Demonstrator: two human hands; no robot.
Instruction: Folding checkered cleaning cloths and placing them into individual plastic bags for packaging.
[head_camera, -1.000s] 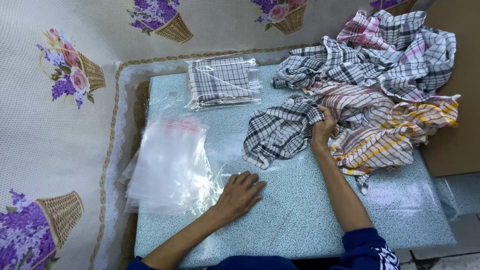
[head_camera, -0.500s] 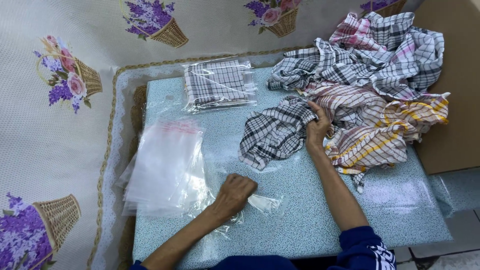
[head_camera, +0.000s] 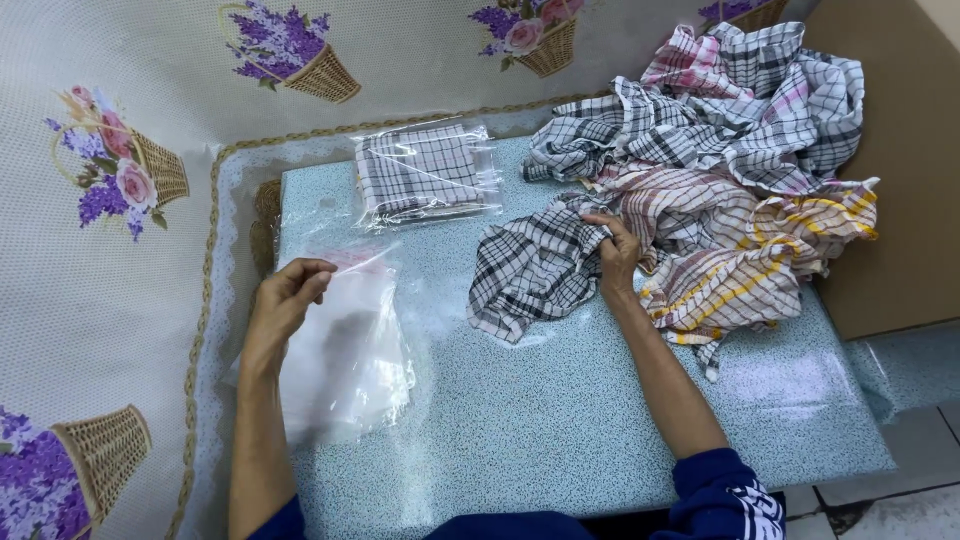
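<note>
My left hand (head_camera: 282, 306) pinches the top edge of a clear plastic bag (head_camera: 345, 350) that lies on a stack of such bags at the table's left side. My right hand (head_camera: 618, 252) grips a black-and-white checked cloth (head_camera: 535, 265) spread on the blue speckled table (head_camera: 560, 420). Behind it lies a heap of checked cloths (head_camera: 720, 160) in grey, pink and yellow. A packed bag holding a folded checked cloth (head_camera: 425, 172) rests at the table's far side.
A floral cloth with flower baskets (head_camera: 110, 180) covers the wall and the floor at left. A brown board (head_camera: 900, 190) stands at the right. Tiled floor (head_camera: 900, 500) shows at the bottom right.
My left hand has moved from the table's middle leftwards to the stack of clear bags and taken hold of one. My right hand stays on the checked cloth.
</note>
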